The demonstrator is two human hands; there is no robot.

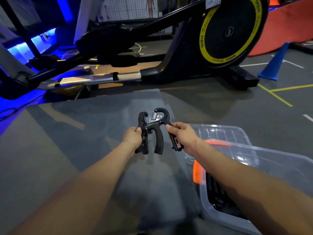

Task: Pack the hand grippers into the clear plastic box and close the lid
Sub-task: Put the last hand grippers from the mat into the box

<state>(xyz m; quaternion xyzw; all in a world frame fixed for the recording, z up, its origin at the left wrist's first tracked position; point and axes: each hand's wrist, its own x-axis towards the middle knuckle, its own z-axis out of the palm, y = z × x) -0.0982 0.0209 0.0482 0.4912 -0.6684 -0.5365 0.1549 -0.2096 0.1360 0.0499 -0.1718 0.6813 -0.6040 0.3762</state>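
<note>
Two black hand grippers with metal springs are held up over a grey mat (94, 133). My left hand (133, 137) grips the handle of the left hand gripper (144, 133). My right hand (183, 135) grips one handle of the right hand gripper (160, 129), whose other handle hangs free between my hands. The two touch at their spring ends. The clear plastic box (279, 170) stands open at the lower right under my right forearm, with dark objects inside, partly hidden. Its clear lid (223, 133) with an orange clip lies just beyond the box.
An elliptical trainer (169, 53) with a yellow-ringed flywheel stands across the far side of the mat. A blue cone (274, 63) and a red mat (291, 26) are at the back right. Grey floor with yellow and white lines lies to the right.
</note>
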